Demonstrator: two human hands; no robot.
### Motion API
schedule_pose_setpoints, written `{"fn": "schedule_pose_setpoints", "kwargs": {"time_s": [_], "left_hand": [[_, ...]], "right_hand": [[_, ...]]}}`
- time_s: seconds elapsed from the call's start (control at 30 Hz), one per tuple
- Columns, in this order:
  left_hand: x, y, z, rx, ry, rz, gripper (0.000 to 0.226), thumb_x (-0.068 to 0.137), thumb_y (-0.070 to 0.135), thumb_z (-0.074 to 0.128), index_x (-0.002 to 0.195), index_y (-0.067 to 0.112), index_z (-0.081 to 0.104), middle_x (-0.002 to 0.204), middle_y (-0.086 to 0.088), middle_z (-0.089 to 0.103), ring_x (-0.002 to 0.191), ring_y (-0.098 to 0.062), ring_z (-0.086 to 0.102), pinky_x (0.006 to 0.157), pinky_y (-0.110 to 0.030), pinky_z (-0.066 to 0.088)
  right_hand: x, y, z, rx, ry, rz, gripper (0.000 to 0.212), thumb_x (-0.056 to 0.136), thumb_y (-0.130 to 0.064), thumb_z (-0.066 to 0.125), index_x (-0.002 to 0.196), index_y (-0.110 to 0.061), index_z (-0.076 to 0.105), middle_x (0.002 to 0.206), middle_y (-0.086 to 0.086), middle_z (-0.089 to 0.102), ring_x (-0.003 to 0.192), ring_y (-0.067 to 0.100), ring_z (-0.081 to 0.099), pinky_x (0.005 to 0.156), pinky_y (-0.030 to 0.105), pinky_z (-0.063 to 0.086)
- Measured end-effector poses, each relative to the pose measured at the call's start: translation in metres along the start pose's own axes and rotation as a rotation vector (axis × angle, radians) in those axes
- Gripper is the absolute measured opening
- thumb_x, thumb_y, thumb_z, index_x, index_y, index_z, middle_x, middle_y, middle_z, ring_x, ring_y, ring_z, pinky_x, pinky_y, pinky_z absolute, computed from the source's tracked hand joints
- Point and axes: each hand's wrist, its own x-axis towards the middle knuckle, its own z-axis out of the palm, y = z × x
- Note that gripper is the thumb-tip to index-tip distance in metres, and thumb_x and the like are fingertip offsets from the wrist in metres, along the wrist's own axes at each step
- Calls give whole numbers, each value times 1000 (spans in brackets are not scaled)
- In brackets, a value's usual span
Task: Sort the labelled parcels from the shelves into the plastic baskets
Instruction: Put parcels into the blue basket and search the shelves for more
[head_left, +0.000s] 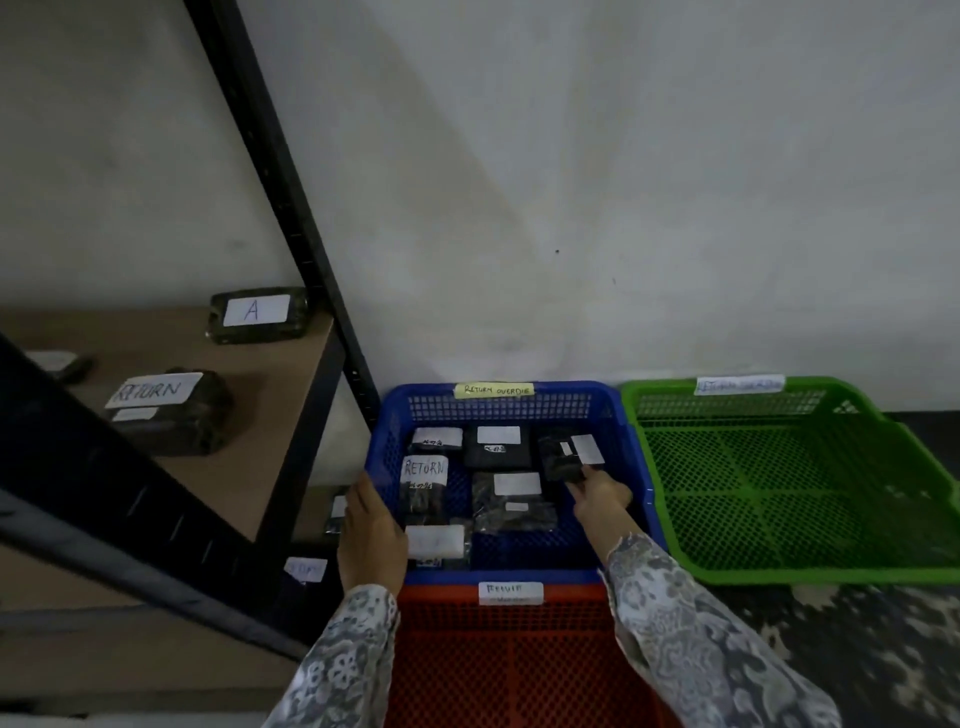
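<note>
A: Hands, item one. Your left hand (371, 525) lies with straight fingers flat against the left rim of the blue basket (631, 441), holding nothing. Your right hand (600, 493) reaches into the same basket, fingers pinching the near edge of a black parcel (558, 457) with a white label.

B: And where does that parcel lie?

A: In the basket's far right corner, at your right fingertips, well apart from your left hand. Five more parcels lie in that basket; one reads RETURN (425, 486), just beside your left hand.

B: Baskets?

A: Blue, tagged RETURN OVERDUE. Green basket (789, 571) beside it on the right. Red basket (498, 665) nearest you, between your sleeves.

B: Shelves?

A: On the shelf (249, 441), left of both hands: a parcel marked A (257, 314) and another marked RETURN (171, 413).
</note>
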Motion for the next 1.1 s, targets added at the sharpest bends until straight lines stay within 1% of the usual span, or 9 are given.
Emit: {"fn": "schedule_pose_setpoints", "kwargs": {"time_s": [0.1,0.17,0.23,0.43,0.53,0.67,0.8,0.97,1.1], "left_hand": [[2,-4,3,3,6,8,68,89,1,49,146,5,13,134,-21,41,110,-38,52,77,-46,50],[1,-5,4,11,12,5,68,90,2,47,147,6,11,134,-21,41,106,-38,54,72,-45,50],[1,-5,4,22,21,8,67,91,4,46,147,6,10,133,-20,41,104,-37,55,71,-44,51],[0,-6,5,-22,35,25,66,91,7,44,147,10,8,130,-19,45,101,-36,56,74,-46,52],[-1,-6,4,-31,39,41,66,92,13,45,147,9,9,133,-18,44,106,-35,55,79,-46,51],[-3,-5,3,-15,17,43,68,93,17,47,148,7,7,139,-18,36,117,-34,48,90,-44,47],[-3,-5,3,36,-1,41,71,95,22,46,148,5,2,147,-17,27,128,-32,38,101,-41,39],[-4,-3,2,121,-2,89,74,95,27,45,148,3,-1,156,-17,8,142,-31,16,114,-41,21],[-12,2,-1,254,-17,177,68,98,36,34,148,5,0,157,-13,-3,145,-26,1,116,-40,6]], "right_hand": [[3,8,-1,11,38,3,16,96,-5,44,109,-3,54,135,22,51,122,35,52,93,34,47],[2,14,1,-92,97,-65,32,94,-2,49,125,3,51,134,22,52,120,35,53,99,43,46],[1,16,2,-141,107,-72,40,91,-4,56,129,5,49,131,23,54,117,37,55,98,49,46],[-12,14,1,-158,111,-29,45,87,-6,62,128,6,48,129,24,55,115,36,56,96,45,48],[-12,11,-1,-103,109,-4,42,91,2,51,131,10,40,132,25,51,119,35,55,90,38,49],[-18,5,2,-52,105,-73,48,95,6,36,142,7,26,146,27,35,131,37,43,72,26,56],[-14,16,-1,-253,153,-94,45,91,2,46,134,11,37,132,25,52,116,34,58,92,43,52],[-21,20,-5,-405,172,-173,40,91,0,50,128,13,45,128,27,53,115,39,55,96,45,48],[-29,15,-14,-551,68,-230,38,90,-2,51,126,11,49,122,26,57,106,38,58,91,45,50]]}}
